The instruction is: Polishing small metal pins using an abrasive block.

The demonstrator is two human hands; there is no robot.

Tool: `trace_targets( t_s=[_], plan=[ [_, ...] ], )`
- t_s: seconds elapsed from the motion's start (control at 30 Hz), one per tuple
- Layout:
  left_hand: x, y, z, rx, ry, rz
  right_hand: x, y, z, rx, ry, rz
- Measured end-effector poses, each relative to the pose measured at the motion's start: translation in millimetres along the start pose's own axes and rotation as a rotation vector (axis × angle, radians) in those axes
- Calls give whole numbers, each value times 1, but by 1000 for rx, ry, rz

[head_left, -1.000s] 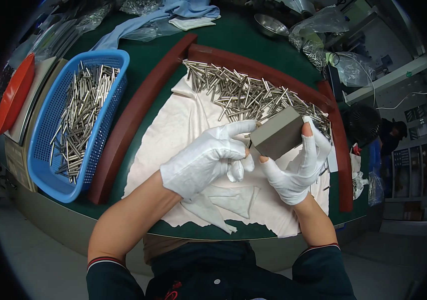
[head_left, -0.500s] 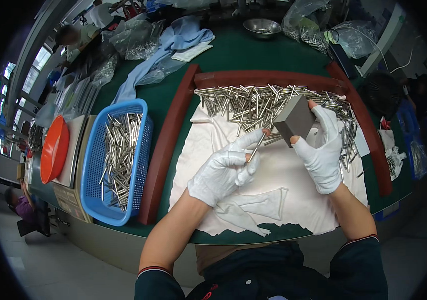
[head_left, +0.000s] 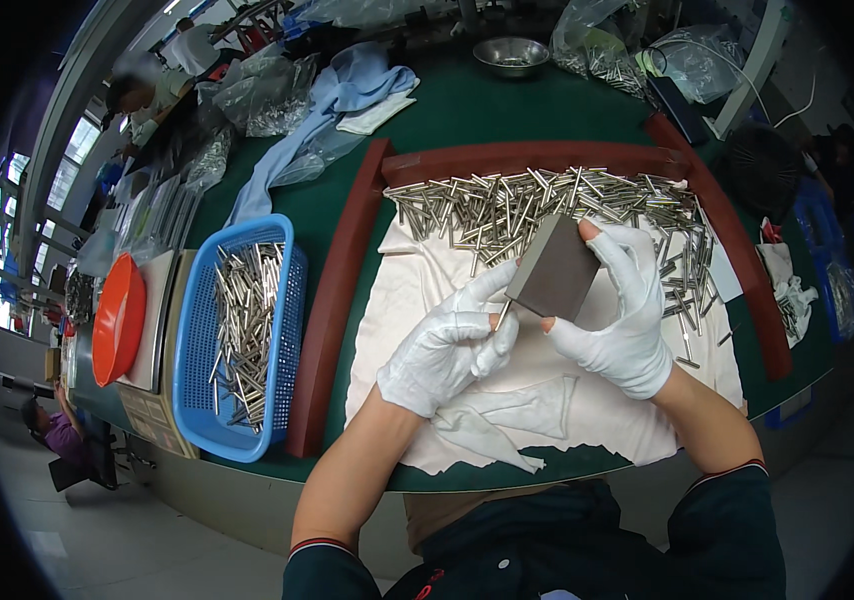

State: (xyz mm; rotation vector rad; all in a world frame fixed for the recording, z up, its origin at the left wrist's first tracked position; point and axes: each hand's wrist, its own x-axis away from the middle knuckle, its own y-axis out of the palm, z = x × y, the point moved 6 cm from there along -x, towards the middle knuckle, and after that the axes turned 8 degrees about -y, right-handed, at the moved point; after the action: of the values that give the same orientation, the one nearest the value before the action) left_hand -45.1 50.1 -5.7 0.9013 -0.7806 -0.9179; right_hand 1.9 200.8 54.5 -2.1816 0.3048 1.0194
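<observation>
We cannot see the palm side of the right hand [head_left: 619, 315], nor the lower face of the grey block [head_left: 553, 267] it clasps, since glove and block cover each other. Just left of that grip, the thin metal pin [head_left: 500, 318] pinched by the left hand [head_left: 450, 345] shows only a short tip; the rest sits inside the curled fingers. Beyond the block, part of the pile of metal pins [head_left: 547, 205] is masked by it. The white cloth [head_left: 417, 270] under both hands is hidden where they rest (and below the wrists). Far right of the grip, the items past the red-brown frame [head_left: 747, 290] are too dark and bent by the lens to name.
</observation>
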Motion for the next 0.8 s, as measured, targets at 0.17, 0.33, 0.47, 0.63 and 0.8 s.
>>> trace_targets(
  t_s=[0.17, 0.33, 0.47, 0.63, 0.8],
  plan=[
    [0, -1, 2, -153, 49, 84, -1, 1, -3, 51, -59, -11],
    [-2, -2, 4, -240, 54, 163, -4, 1, -4, 70, -37, -7],
    [-1, -4, 7, -252, 61, 172, 0, 8, 10, -11, 67, -34],
    [0, -2, 4, -164, 52, 123, -2, 4, -1, 58, -21, -3],
    [-1, 0, 2, -24, 40, 188, -1, 4, -3, 124, -83, 31]
  ],
)
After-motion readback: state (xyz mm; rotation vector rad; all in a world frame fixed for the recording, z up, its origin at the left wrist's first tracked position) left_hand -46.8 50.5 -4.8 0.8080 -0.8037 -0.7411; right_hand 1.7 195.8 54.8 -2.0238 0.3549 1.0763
